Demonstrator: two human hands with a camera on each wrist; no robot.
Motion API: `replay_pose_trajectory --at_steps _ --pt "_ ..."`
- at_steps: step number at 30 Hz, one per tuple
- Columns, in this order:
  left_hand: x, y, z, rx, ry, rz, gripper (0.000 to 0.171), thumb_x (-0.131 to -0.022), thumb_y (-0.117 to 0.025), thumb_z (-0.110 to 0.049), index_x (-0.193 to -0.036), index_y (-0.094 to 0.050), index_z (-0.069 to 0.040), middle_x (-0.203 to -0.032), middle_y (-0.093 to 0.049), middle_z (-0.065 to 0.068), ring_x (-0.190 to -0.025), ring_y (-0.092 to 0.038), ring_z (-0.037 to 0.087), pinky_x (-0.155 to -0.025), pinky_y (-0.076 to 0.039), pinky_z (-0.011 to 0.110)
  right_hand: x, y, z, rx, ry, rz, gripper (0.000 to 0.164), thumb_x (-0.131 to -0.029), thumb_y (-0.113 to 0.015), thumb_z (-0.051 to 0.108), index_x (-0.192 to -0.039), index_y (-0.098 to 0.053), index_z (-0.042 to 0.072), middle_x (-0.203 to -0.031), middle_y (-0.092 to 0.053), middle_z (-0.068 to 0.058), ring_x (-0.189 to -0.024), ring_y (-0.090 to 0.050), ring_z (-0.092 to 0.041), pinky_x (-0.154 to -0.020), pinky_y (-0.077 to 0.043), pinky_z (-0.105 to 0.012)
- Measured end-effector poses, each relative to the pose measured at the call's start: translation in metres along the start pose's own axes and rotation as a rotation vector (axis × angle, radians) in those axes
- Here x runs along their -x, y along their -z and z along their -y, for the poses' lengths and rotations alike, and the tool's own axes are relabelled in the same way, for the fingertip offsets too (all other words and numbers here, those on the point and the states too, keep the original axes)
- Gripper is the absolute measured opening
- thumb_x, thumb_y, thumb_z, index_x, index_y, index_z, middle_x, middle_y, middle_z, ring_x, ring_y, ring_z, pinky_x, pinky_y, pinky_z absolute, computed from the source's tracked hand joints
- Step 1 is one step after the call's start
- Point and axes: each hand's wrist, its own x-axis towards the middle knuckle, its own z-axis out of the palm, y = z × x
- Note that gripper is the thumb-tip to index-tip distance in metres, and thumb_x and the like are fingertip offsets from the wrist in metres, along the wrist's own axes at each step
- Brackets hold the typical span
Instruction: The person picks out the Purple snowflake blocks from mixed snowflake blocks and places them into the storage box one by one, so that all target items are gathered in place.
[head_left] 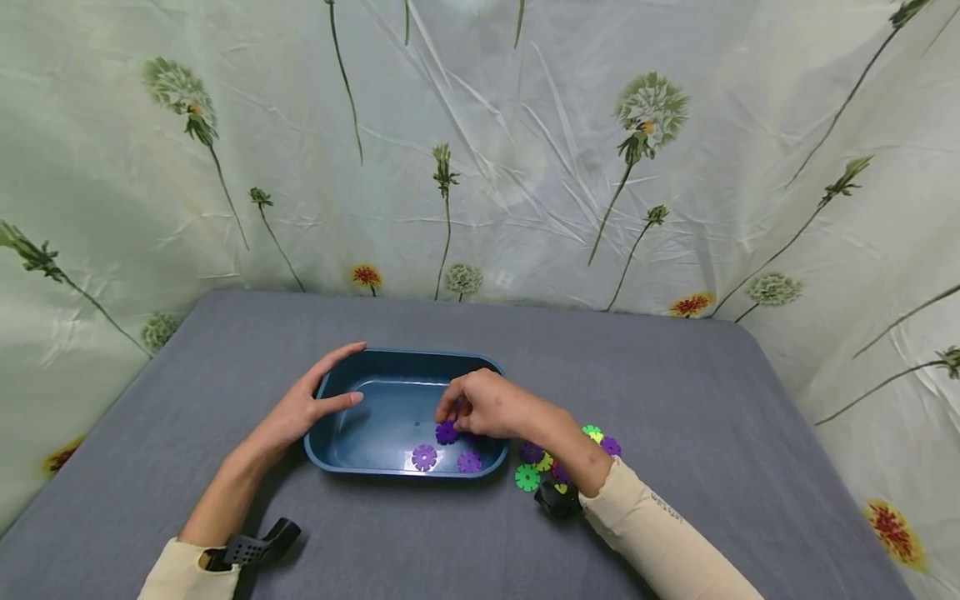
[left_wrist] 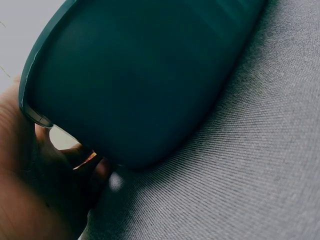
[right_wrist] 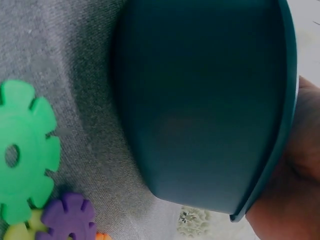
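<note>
A blue plastic basin [head_left: 390, 408] stands on the cloth. My left hand [head_left: 296, 408] grips its left end, thumb over the rim on the inside and fingers around the outer wall. In the left wrist view, the fingers [left_wrist: 80, 160] curl beside that wall. My right hand [head_left: 487, 404] is over the basin's right part, fingers bent, pinching a dark purple notched disc [head_left: 446, 432] at the fingertips. A light purple notched disc [head_left: 423, 457] and another purple disc [head_left: 469, 462] lie on the basin floor. In the right wrist view, the basin wall hides the right fingertips.
Right of the basin, partly under my right forearm, lies a pile of notched discs, among them a green disc [head_left: 527, 477] and a purple disc [right_wrist: 70, 217]. Grey cloth [head_left: 637, 375] covers the table. A flower-printed curtain [head_left: 525, 167] hangs behind it.
</note>
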Motion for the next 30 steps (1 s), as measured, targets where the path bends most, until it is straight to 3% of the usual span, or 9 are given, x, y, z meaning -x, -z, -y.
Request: replay_pose_trajectory --at_steps 11,17,22,30 --pt "0.001 0.0 0.0 -0.007 0.005 -0.002 0.075 -0.1 -0.067 -0.023 -0.165 -0.029 -0.024 -0.173 -0.019 0.019 -0.152 -0.027 0.05 -0.114 -0.019 0.083 0.0 -0.002 0.002 0.027 -0.002 0.004 0.023 -0.092 -0.073 -0.004 -0.11 -0.079 0.009 -0.105 -0.079 -0.005 -0.09 -0.073 -0.016 -0.074 -0.056 -0.02" --pt "-0.001 -0.001 -0.002 -0.006 0.002 -0.006 0.076 -0.099 -0.068 -0.021 -0.165 -0.029 -0.023 -0.173 -0.019 0.019 -0.153 -0.024 0.051 -0.114 -0.017 0.083 0.005 0.003 -0.001 -0.032 0.044 -0.022 0.026 -0.091 -0.074 -0.004 -0.115 -0.075 0.006 -0.112 -0.075 -0.009 -0.092 -0.069 -0.013 -0.078 -0.055 -0.018" --pt "-0.002 -0.001 -0.002 0.0 -0.001 -0.007 0.077 -0.099 -0.068 -0.021 -0.165 -0.029 -0.023 -0.174 -0.018 0.019 -0.154 -0.022 0.051 -0.114 -0.015 0.084 0.011 0.006 -0.006 -0.109 0.098 -0.084 0.024 -0.093 -0.073 -0.003 -0.116 -0.074 0.005 -0.113 -0.071 -0.013 -0.092 -0.067 -0.01 -0.081 -0.056 -0.017" --pt "0.001 0.0 -0.001 0.006 -0.017 0.001 0.075 -0.1 -0.067 -0.021 -0.165 -0.029 -0.022 -0.173 -0.018 0.018 -0.154 -0.022 0.051 -0.113 -0.015 0.084 0.029 0.008 -0.013 -0.204 0.129 -0.217 0.028 -0.093 -0.074 -0.001 -0.12 -0.071 0.002 -0.114 -0.073 -0.015 -0.097 -0.07 -0.017 -0.087 -0.059 -0.03"
